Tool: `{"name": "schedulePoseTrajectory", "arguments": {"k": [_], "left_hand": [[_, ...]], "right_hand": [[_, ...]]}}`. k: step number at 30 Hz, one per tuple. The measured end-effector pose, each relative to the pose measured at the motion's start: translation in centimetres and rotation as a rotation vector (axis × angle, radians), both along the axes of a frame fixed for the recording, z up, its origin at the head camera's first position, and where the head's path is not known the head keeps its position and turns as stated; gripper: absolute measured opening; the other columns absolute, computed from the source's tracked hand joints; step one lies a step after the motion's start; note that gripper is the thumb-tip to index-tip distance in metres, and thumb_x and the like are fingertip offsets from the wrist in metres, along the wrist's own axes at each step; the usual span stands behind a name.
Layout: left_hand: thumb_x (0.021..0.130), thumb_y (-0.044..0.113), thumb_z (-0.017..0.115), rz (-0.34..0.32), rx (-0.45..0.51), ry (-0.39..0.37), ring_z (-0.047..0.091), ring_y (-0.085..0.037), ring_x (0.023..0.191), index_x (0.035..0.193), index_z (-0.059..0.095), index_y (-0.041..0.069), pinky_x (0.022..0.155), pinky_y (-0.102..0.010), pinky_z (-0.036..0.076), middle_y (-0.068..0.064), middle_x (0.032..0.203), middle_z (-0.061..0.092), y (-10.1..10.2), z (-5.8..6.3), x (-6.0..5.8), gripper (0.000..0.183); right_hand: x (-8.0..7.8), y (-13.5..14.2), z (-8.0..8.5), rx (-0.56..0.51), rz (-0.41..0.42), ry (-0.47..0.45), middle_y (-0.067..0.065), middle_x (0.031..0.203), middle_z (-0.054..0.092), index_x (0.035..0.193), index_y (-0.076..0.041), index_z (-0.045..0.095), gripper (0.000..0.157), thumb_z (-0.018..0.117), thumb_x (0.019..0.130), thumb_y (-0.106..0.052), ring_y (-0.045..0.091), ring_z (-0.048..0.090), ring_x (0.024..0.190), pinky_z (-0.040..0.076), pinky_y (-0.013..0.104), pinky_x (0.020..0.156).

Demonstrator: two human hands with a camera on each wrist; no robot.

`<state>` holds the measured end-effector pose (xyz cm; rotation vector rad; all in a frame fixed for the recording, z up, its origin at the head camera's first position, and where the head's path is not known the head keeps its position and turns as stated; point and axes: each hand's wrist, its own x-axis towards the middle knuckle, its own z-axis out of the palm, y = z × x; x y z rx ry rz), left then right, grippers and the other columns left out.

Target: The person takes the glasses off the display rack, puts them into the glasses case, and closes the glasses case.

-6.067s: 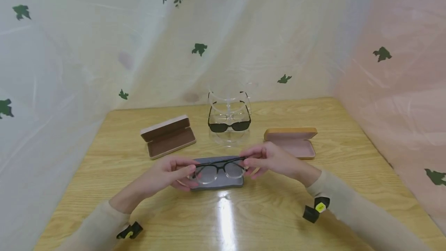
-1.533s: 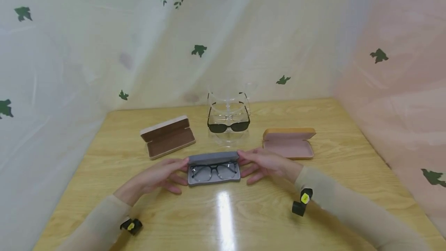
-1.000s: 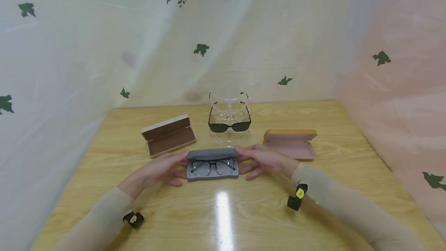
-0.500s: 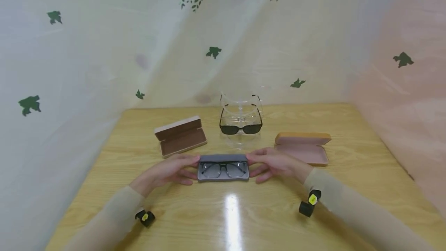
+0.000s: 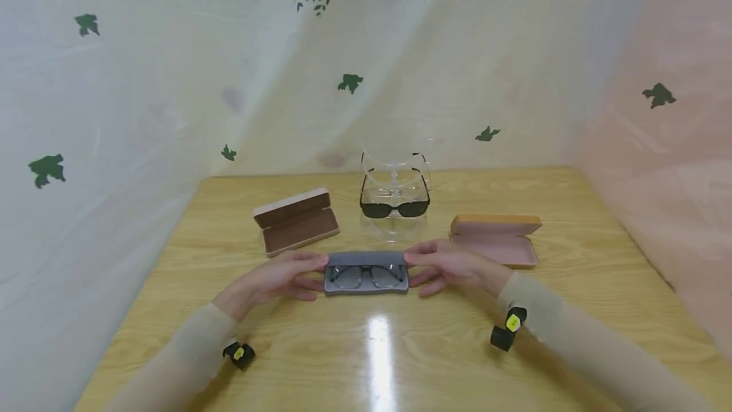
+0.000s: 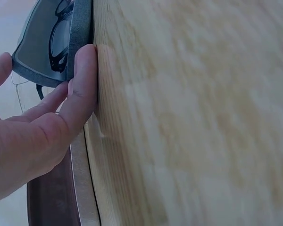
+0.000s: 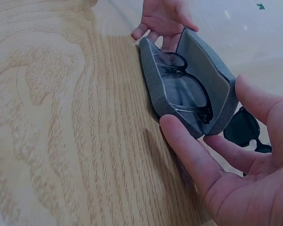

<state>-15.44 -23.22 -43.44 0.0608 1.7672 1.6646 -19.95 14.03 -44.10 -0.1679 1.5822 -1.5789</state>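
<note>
A grey glasses case [image 5: 366, 258] stands partly open on the table in front of me. Inside it lies a pair of black-framed clear eyeglasses [image 5: 366, 276], temples folded. My left hand [image 5: 286, 277] holds the case's left end, thumb at the lid's edge and fingers by the base. At the other end my right hand [image 5: 448, 266] holds it the same way; the right wrist view shows the thumb on the lid [image 7: 212, 61] and a fingertip against the base [image 7: 153, 80]. From the left wrist, only one end of the eyeglasses shows.
Behind the case, a clear display stand [image 5: 394, 229] carries dark sunglasses [image 5: 394, 210] and other eyewear. An open brown-lined case [image 5: 300, 229] lies at the left, and an orange case [image 5: 494, 223] with pink lining at the right, both close to my hands.
Earlier both hands held the eyeglasses over the case; the eyeglasses now lie in it, and my hands have moved to its ends. The lid has since tilted further down.
</note>
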Motion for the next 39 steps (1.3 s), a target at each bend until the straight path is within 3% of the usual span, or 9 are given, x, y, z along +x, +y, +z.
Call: {"name": "schedulePoseTrajectory", "arguments": {"k": [11,15,21,29,32,39], "left_hand": [[0.103,0.035,0.062,-0.001,0.018,0.0,0.066,-0.035,0.113,0.15,0.035,-0.008,0.094,-0.047,0.057,-0.021,0.126,0.064,0.5,0.2,-0.4,0.07],[0.1,0.027,0.067,0.01,0.011,-0.004,0.066,-0.033,0.113,0.152,0.031,-0.008,0.094,-0.046,0.057,-0.023,0.136,0.057,0.5,0.1,-0.3,0.072],[0.096,0.011,0.072,0.004,-0.032,0.053,0.066,-0.026,0.108,0.15,0.036,-0.01,0.091,-0.043,0.058,-0.026,0.145,0.047,0.5,-0.4,-0.3,0.069],[0.096,0.009,0.071,-0.005,-0.04,0.079,0.067,-0.026,0.107,0.149,0.038,-0.01,0.091,-0.043,0.058,-0.027,0.143,0.047,0.6,-0.5,-0.1,0.066],[0.096,0.011,0.071,-0.003,-0.071,0.139,0.066,-0.026,0.106,0.148,0.041,-0.008,0.09,-0.045,0.059,-0.027,0.142,0.046,0.7,-0.1,-0.2,0.063],[0.099,0.022,0.069,-0.012,-0.232,0.4,0.065,-0.031,0.102,0.143,0.052,-0.001,0.083,-0.045,0.059,-0.024,0.142,0.05,1.3,2.2,-1.6,0.053]], "right_hand": [[-0.1,0.5,0.6,-0.011,0.005,0.011,0.026,0.142,0.053,0.149,0.011,0.032,0.072,0.069,0.099,-0.024,0.041,0.066,0.111,0.058,0.052,0.09],[0.0,0.5,0.3,0.008,0.011,0.031,0.027,0.139,0.053,0.152,0.01,0.028,0.074,0.07,0.098,-0.018,0.038,0.067,0.109,0.058,0.05,0.089],[0.7,-0.1,-0.1,0.059,-0.005,0.141,0.023,0.135,0.049,0.149,0.006,0.037,0.069,0.075,0.092,-0.004,0.03,0.07,0.093,0.061,0.044,0.083],[0.8,0.1,-0.3,0.049,0.0,0.135,0.024,0.134,0.049,0.148,0.006,0.038,0.066,0.074,0.093,-0.003,0.03,0.069,0.093,0.062,0.044,0.082],[0.7,0.2,0.2,0.073,-0.005,0.17,0.023,0.133,0.05,0.146,0.007,0.042,0.063,0.073,0.093,-0.005,0.03,0.069,0.096,0.061,0.044,0.083],[-0.4,0.8,3.0,0.119,-0.043,0.366,0.028,0.136,0.05,0.143,0.005,0.048,0.057,0.072,0.096,-0.013,0.035,0.062,0.114,0.055,0.046,0.097]]}}
